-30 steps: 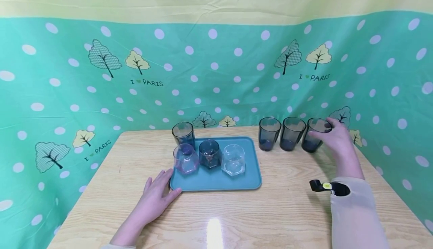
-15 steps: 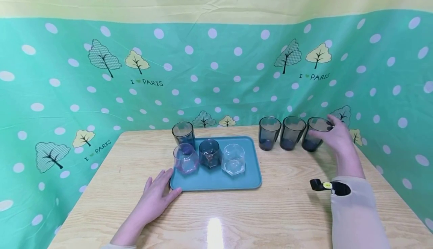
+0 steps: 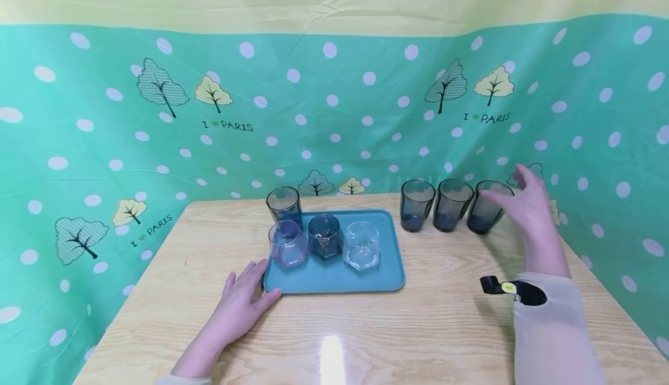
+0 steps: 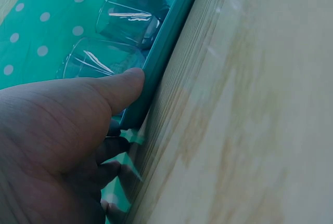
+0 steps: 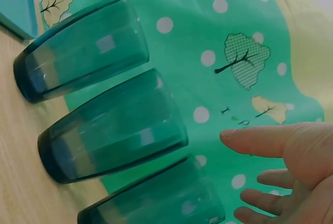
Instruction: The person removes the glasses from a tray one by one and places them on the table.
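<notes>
My left hand (image 3: 241, 303) rests at the near left corner of the blue tray (image 3: 334, 283), the thumb on its rim in the left wrist view. On the tray stand a pinkish glass (image 3: 288, 251), a dark faceted glass (image 3: 325, 240) and a clear glass (image 3: 362, 251). Right of the tray, three tall dark tumblers form a row: a left one (image 3: 415, 208), a middle one (image 3: 450, 208) and a right one (image 3: 485, 216). My right hand (image 3: 530, 202), fingers spread and holding nothing, is just beside the right tumbler's rim. In the right wrist view the fingers (image 5: 255, 141) are apart from the glass.
Another dark tumbler (image 3: 284, 202) stands at the tray's far left corner, behind the pinkish glass. A green dotted cloth (image 3: 334, 112) hangs round the back and sides of the wooden table (image 3: 407, 338). A black wrist camera (image 3: 512, 288) sits on the right sleeve.
My right hand has let go of the right tumbler and moved slightly right and up, its fingers spreading. The left hand, the tray and the glasses stay in place.
</notes>
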Available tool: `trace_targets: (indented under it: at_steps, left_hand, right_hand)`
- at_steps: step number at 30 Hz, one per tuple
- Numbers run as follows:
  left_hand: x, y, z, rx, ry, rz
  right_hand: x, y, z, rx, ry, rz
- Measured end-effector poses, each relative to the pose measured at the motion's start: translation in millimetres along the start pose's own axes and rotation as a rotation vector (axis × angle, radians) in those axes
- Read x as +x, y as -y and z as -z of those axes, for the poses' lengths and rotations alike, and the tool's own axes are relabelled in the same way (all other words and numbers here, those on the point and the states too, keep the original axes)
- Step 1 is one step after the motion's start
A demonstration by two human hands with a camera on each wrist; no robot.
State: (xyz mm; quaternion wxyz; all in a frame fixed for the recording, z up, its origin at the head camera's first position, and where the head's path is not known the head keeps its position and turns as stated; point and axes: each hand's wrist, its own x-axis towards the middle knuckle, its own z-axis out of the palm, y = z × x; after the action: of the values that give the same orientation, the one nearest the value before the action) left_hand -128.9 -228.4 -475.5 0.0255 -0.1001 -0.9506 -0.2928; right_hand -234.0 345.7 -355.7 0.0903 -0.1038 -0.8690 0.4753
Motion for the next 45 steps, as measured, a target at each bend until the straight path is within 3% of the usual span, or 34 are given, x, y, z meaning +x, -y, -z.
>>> trace_targets:
  at_steps: [8, 16, 26, 36, 45]
  left_hand:
    - [0.8, 0.8, 1.2, 0.000, -0.001, -0.002]
    - [0.0, 1.5, 3.2, 0.001, 0.001, 0.004]
    - [0.0, 2.6, 1.9, 0.002, 0.010, 0.008]
    - [0.4, 2.0, 0.7, -0.002, 0.006, 0.006]
    - [-0.2, 3.5, -1.0, -0.007, 0.005, 0.009]
  right_hand:
    - [-8.6, 17.0, -2.2, 0.010, -0.058, 0.005]
    - [-14.1, 34.9, -15.2, 0.002, -0.097, 0.070]
    - [-23.0, 54.9, -43.6, 0.005, -0.072, 0.129]
    - [-30.8, 92.0, -81.8, 0.003, -0.036, 0.262]
    - [-41.2, 124.1, -123.4, 0.040, 0.051, 0.355]
